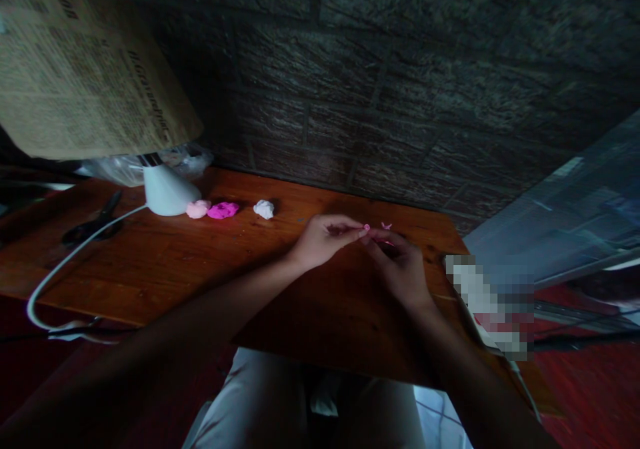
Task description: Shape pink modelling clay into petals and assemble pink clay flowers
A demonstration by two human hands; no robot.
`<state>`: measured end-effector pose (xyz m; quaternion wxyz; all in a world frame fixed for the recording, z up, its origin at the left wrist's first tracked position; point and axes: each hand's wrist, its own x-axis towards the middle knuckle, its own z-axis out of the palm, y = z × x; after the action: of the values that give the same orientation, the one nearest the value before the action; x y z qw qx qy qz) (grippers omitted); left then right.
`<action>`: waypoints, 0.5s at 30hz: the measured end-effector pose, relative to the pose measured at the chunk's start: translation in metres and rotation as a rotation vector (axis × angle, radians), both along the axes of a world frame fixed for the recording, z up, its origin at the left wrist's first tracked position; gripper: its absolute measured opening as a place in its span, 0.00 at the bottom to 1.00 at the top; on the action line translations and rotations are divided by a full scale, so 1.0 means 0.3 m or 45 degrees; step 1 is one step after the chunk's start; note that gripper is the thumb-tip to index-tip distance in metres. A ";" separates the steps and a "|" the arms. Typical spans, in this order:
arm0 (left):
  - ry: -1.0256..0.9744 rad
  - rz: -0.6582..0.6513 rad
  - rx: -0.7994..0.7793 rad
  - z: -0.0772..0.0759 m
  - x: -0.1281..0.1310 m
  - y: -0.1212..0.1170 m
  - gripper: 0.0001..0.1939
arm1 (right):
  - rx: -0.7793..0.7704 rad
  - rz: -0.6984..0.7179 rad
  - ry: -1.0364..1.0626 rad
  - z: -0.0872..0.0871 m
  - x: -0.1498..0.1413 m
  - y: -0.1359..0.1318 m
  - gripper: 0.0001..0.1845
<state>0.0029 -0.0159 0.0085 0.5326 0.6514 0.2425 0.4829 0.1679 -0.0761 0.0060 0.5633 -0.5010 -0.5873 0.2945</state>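
Observation:
Over the wooden table, my left hand (325, 239) and my right hand (400, 262) meet at the fingertips. Between them they pinch a small pink piece of clay (367, 228), which looks rounded or curled. Just behind my right fingers lies another small pink clay shape (386, 226) with pointed ends. More pink shows partly hidden at my right fingers. To the left of my hands sit a white clay lump (263, 209), a magenta clay lump (223, 210) and a pale pink clay lump (199, 209), the last two touching.
A lamp with a white base (170, 192) and a printed paper shade (90, 69) stands at the left. Its cord (75, 252) crosses the table near dark scissors (95, 225). Behind the lamp lies a clear plastic bag (113, 169). A brick-patterned wall (320, 95) borders the back; a blurred-out object (487, 302) lies right.

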 end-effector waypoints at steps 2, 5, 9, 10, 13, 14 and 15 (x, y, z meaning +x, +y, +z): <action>0.008 -0.048 0.005 0.000 -0.002 0.007 0.10 | -0.004 0.001 -0.003 0.000 0.003 0.002 0.11; 0.094 -0.118 0.047 -0.003 -0.017 0.033 0.11 | -0.011 -0.015 -0.069 0.000 0.017 0.007 0.12; 0.366 0.022 0.269 -0.008 -0.065 0.092 0.11 | 0.023 -0.049 -0.390 -0.003 0.044 0.008 0.10; 0.471 0.086 0.354 -0.010 -0.078 0.104 0.11 | 0.029 -0.010 -0.503 -0.004 0.047 0.007 0.09; 0.753 0.111 0.554 -0.018 -0.104 0.125 0.13 | 0.024 0.197 -0.765 -0.007 0.039 0.004 0.07; 0.816 0.069 0.602 -0.022 -0.107 0.127 0.12 | 0.021 0.262 -0.822 -0.008 0.034 0.003 0.07; 0.863 0.023 0.638 -0.027 -0.107 0.126 0.10 | 0.022 0.312 -0.868 -0.009 0.028 0.003 0.07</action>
<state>-0.0291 0.0221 0.0004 0.2435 0.8806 0.2850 0.2900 0.1762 -0.0753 0.0032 0.2999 -0.4914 -0.7996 0.1711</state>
